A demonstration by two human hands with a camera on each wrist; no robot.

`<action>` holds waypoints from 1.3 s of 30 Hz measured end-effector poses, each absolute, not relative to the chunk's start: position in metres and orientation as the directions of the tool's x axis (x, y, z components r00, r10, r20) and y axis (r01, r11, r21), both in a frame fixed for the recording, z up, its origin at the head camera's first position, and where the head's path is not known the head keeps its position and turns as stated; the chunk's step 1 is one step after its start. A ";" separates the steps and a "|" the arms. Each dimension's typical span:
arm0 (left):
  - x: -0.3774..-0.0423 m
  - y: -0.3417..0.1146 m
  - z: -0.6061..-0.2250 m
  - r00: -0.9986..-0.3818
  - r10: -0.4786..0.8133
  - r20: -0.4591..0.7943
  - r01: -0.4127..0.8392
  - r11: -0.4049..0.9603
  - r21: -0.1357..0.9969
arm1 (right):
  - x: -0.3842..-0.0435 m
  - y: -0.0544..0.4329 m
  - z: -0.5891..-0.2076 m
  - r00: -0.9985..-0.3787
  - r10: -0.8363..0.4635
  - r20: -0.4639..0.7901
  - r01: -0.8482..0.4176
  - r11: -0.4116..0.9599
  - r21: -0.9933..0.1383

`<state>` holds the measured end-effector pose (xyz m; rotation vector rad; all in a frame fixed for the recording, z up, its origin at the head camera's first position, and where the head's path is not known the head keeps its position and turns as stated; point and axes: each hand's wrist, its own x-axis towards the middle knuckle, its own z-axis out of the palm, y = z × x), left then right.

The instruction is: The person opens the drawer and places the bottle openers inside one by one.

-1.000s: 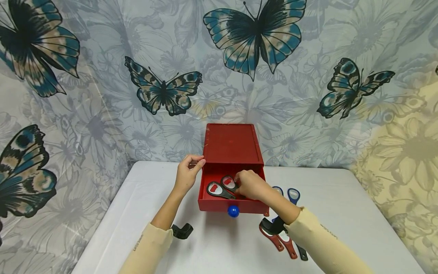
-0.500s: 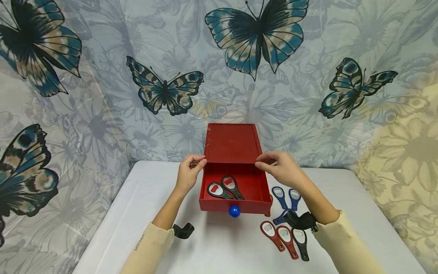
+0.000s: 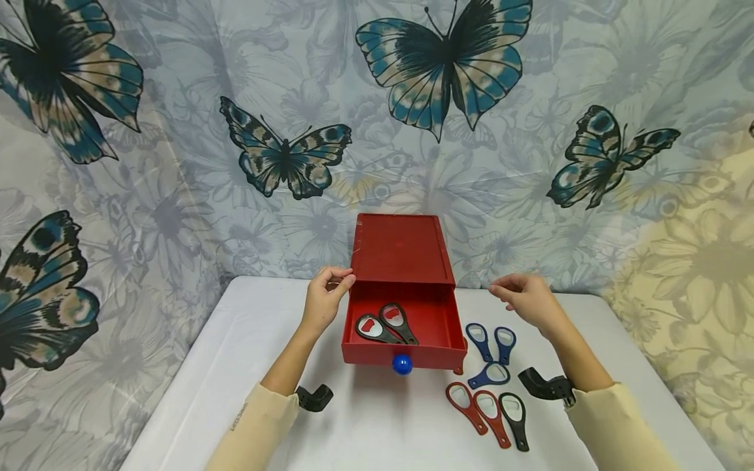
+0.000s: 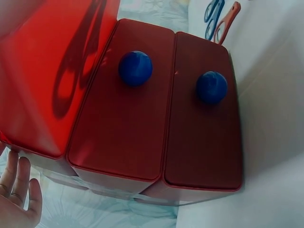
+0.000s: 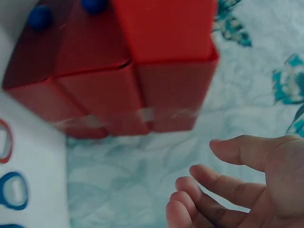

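At left front edge of red drawer unit (image 3: 399, 248): left hand (image 3: 324, 297), thumb and index finger against it; cannot tell whether pinching. Right of unit, apart: right hand (image 3: 529, 301), fingers loosely bent, thumb spread clear. In unit's pulled-out top drawer (image 3: 436, 357): two black bottle openers (image 3: 405, 327). Right front of unit, on white table (image 3: 247, 340): blue openers (image 3: 484, 377), red openers (image 3: 497, 424), one black opener (image 3: 518, 426).

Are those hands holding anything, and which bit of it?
The right hand holds nothing. The left hand is at the left edge of the red drawer box, near the top; whether it grips or only touches, I can't tell.
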<state>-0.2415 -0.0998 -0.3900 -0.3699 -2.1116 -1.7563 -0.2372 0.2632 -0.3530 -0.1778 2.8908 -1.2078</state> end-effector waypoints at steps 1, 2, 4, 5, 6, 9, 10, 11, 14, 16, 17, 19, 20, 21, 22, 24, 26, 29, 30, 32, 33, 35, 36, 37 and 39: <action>-0.241 -0.100 -0.390 -0.898 -0.032 0.439 0.425 0.192 0.885 | -0.238 0.266 -0.359 -0.995 -0.095 0.021 -0.082 0.701 -0.709; -0.241 -0.100 -0.390 -0.898 -0.030 0.438 0.425 0.192 0.885 | -0.239 0.269 -0.365 -0.997 -0.082 0.006 -0.062 0.706 -0.706; -0.241 -0.101 -0.390 -0.899 -0.027 0.438 0.425 0.191 0.885 | -0.240 0.275 -0.377 -0.998 -0.054 -0.028 -0.019 0.708 -0.706; -0.241 -0.101 -0.390 -0.899 -0.026 0.437 0.424 0.192 0.885 | -0.241 0.278 -0.382 -0.998 -0.042 -0.042 -0.001 0.713 -0.701; -0.241 -0.101 -0.390 -0.900 -0.026 0.436 0.423 0.191 0.886 | -0.241 0.281 -0.387 -0.998 -0.031 -0.060 0.019 0.722 -0.692; -0.242 -0.101 -0.391 -0.902 -0.026 0.432 0.419 0.192 0.887 | -0.243 0.289 -0.401 -0.994 -0.012 -0.109 0.063 0.751 -0.657; -0.242 -0.100 -0.391 -0.902 -0.027 0.431 0.419 0.191 0.888 | -0.244 0.291 -0.405 -0.992 -0.009 -0.127 0.075 0.761 -0.644; -0.242 -0.100 -0.391 -0.902 -0.027 0.430 0.418 0.190 0.889 | -0.245 0.293 -0.409 -0.990 -0.009 -0.139 0.081 0.772 -0.631; -0.242 -0.100 -0.392 -0.902 -0.026 0.430 0.419 0.185 0.889 | -0.248 0.299 -0.423 -0.985 0.005 -0.170 0.108 0.792 -0.601; -0.242 -0.100 -0.391 -0.901 -0.024 0.433 0.422 0.187 0.887 | -0.249 0.302 -0.433 -0.983 0.015 -0.181 0.120 0.799 -0.589; -0.242 -0.100 -0.391 -0.900 -0.024 0.435 0.423 0.188 0.886 | -0.250 0.303 -0.438 -0.983 0.022 -0.184 0.127 0.803 -0.582; -0.242 -0.100 -0.391 -0.899 -0.021 0.437 0.426 0.189 0.885 | -0.251 0.305 -0.447 -0.980 0.039 -0.194 0.145 0.811 -0.568; -0.242 -0.100 -0.391 -0.898 -0.020 0.439 0.427 0.191 0.884 | -0.251 0.306 -0.451 -0.979 0.042 -0.197 0.148 0.816 -0.558; -0.242 -0.100 -0.390 -0.898 -0.019 0.440 0.428 0.193 0.883 | -0.251 0.307 -0.455 -0.979 0.045 -0.200 0.150 0.824 -0.546; -0.242 -0.100 -0.390 -0.898 -0.019 0.440 0.429 0.194 0.882 | -0.250 0.308 -0.459 -0.978 0.049 -0.202 0.151 0.834 -0.531; -0.242 -0.101 -0.391 -0.897 -0.020 0.441 0.429 0.194 0.882 | -0.249 0.308 -0.467 -0.978 0.054 -0.204 0.152 0.850 -0.504; -0.242 -0.101 -0.391 -0.897 -0.024 0.441 0.428 0.199 0.882 | -0.247 0.309 -0.474 -0.976 0.060 -0.207 0.155 0.862 -0.483; -0.242 -0.101 -0.392 -0.898 -0.024 0.440 0.427 0.197 0.882 | -0.244 0.307 -0.482 -0.968 0.099 -0.232 0.201 0.859 -0.470; -0.243 -0.101 -0.392 -0.898 -0.025 0.440 0.427 0.197 0.882 | -0.244 0.307 -0.485 -0.964 0.114 -0.238 0.217 0.857 -0.467; -0.243 -0.101 -0.392 -0.898 -0.027 0.439 0.426 0.196 0.883 | -0.244 0.305 -0.489 -0.959 0.139 -0.248 0.243 0.856 -0.456; -0.243 -0.101 -0.392 -0.899 -0.027 0.438 0.424 0.195 0.884 | -0.244 0.304 -0.491 -0.956 0.151 -0.252 0.254 0.856 -0.451; -0.244 -0.100 -0.392 -0.900 -0.031 0.435 0.421 0.194 0.886 | -0.244 0.303 -0.494 -0.954 0.166 -0.248 0.262 0.863 -0.432; -0.244 -0.100 -0.392 -0.900 -0.032 0.434 0.421 0.194 0.886 | -0.244 0.302 -0.496 -0.954 0.171 -0.246 0.264 0.866 -0.425; -0.244 -0.100 -0.392 -0.900 -0.033 0.434 0.420 0.192 0.887 | -0.245 0.301 -0.497 -0.954 0.176 -0.242 0.266 0.870 -0.415; -0.243 -0.100 -0.392 -0.901 -0.033 0.432 0.419 0.189 0.888 | -0.244 0.301 -0.500 -0.954 0.186 -0.233 0.268 0.877 -0.399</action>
